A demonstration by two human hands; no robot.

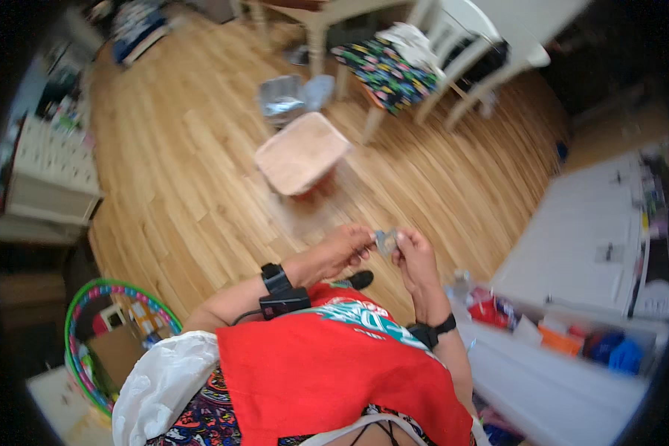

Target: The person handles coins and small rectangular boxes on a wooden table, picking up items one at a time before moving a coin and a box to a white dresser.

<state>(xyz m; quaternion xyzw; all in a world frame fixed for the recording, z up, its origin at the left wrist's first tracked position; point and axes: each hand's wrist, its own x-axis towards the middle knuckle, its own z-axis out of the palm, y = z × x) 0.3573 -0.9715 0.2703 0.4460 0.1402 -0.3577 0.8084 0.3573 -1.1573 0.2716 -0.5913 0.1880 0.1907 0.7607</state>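
Between my two hands, held up in front of my body, is a small flat grey thing [386, 241] with a paler patch; blur hides its exact kind. My left hand [347, 247] pinches its left edge with thumb and fingertips. From the other side, the closed fingers of my right hand [415, 255] grip it too. Below the hands a red cloth garment [297, 372] with white and teal lettering covers my front. Black bands with small devices [279, 293] are strapped round my wrists.
A stool [302, 152] with a pale pink top stands ahead on the wooden floor. Beyond it are a grey bin [281, 97] and a white chair [461, 30] with a floral cushion. An open drawer [550, 372] full of things lies right; a hula hoop [70, 334] leans left.
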